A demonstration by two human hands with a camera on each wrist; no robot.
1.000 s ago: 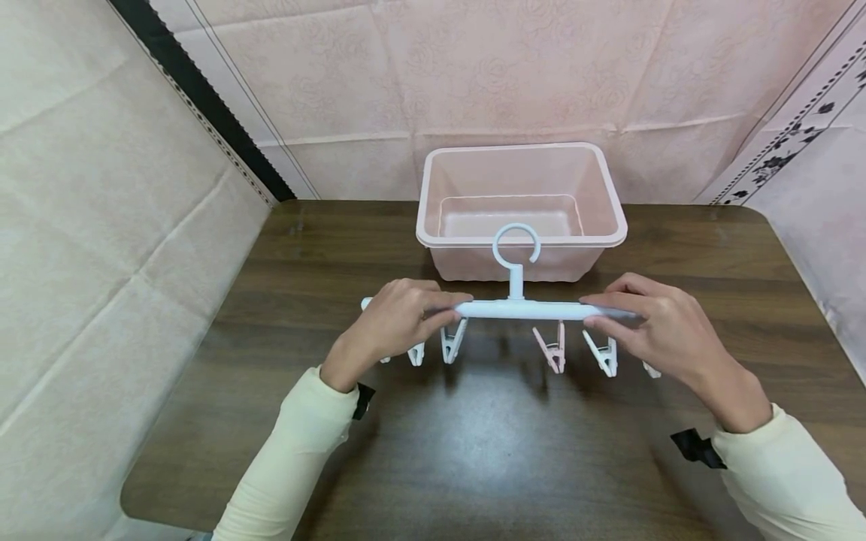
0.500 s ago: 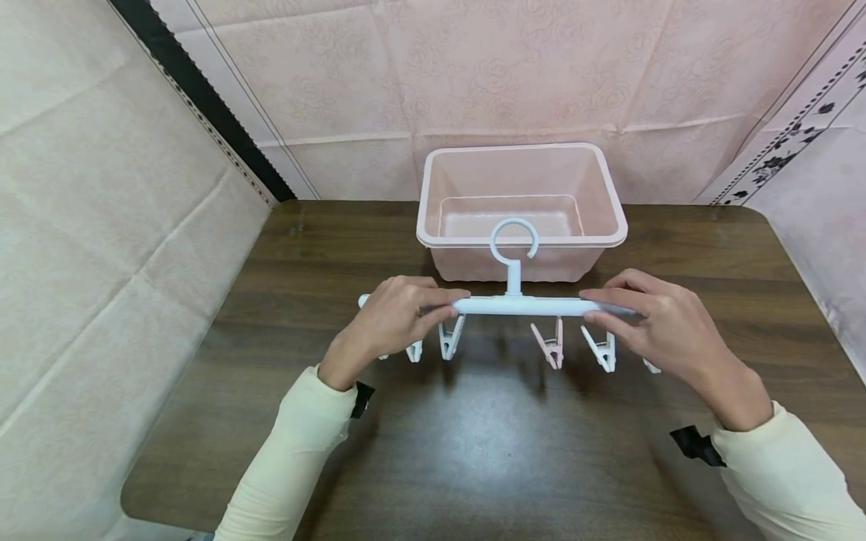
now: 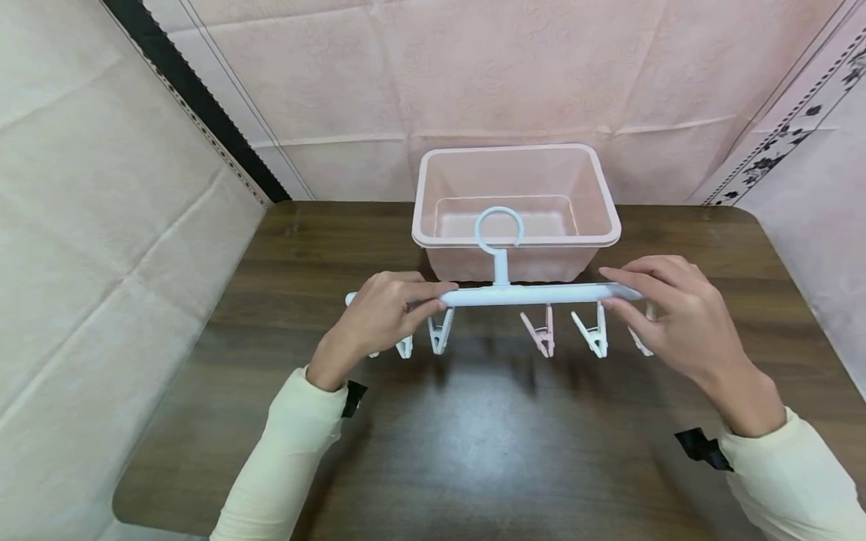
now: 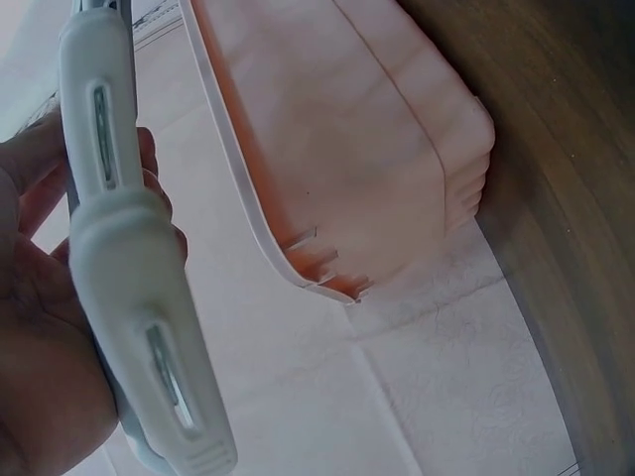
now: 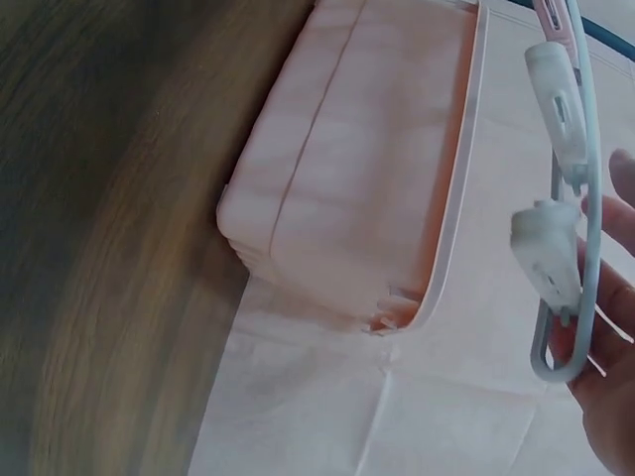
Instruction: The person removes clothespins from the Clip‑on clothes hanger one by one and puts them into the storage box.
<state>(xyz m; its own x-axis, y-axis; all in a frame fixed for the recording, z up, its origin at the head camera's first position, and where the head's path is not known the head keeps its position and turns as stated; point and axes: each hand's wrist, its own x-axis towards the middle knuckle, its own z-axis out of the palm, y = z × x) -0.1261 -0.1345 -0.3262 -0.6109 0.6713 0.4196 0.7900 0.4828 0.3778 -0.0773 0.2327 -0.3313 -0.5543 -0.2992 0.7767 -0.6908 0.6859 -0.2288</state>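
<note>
A pale blue clip hanger [image 3: 528, 295] is held level above the table, its hook [image 3: 500, 264] upward in front of the bin. My left hand [image 3: 379, 309] pinches the bar left of the hook. My right hand [image 3: 686, 319] grips it near the right end, thumb below. From the bar hang several clips, among them a pink clip [image 3: 541, 334] and a whitish clip [image 3: 592, 334]. Close up in the left wrist view is a whitish clip [image 4: 134, 268] beside the left fingers. The right wrist view shows the bar's looped end [image 5: 561, 369] at the right fingers.
A pink plastic bin [image 3: 517, 263] stands at the back of the brown wooden table [image 3: 487, 466], just behind the hanger. Nothing shows inside it. Pale patterned cloth [image 3: 514, 68] hangs behind the table and along the sides.
The hanger has risen a little and shifted left, its right end tipping slightly upward. My right hand has slid outward along the bar, while my left hand keeps its hold. The view has shifted slightly.
</note>
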